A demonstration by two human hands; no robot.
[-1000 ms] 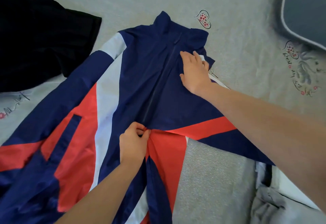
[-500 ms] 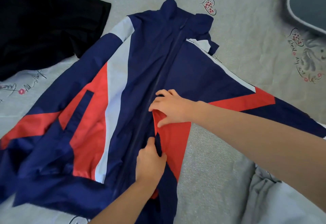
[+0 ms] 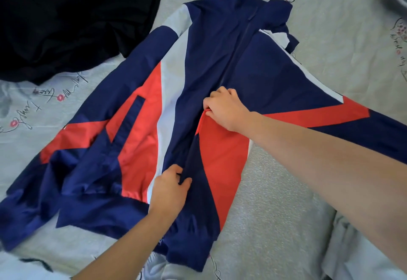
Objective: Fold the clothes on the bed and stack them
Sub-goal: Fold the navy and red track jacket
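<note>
The navy, red and white zip-front jacket [image 3: 215, 64] lies lengthwise, collar far (front up); left hand [image 3: 169, 189] and right hand [image 3: 226, 108] pinch its zipper edge.

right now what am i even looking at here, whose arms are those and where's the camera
There is no machine here. The arms belong to a person folding clothes, and the single picture comes from a wide-angle camera worn on their head, looking forward and down at their own hands.

Spread on the bed, which has a pale printed sheet, is a jacket in navy, red and white, front up with its collar pointing away. The left hand pinches the navy front edge low down by the zip line. The right hand pinches the same edge higher up, where the red panel begins. A black garment lies crumpled at the upper left, touching or just beside the jacket's sleeve. More pale cloth shows at the lower right edge.
</note>
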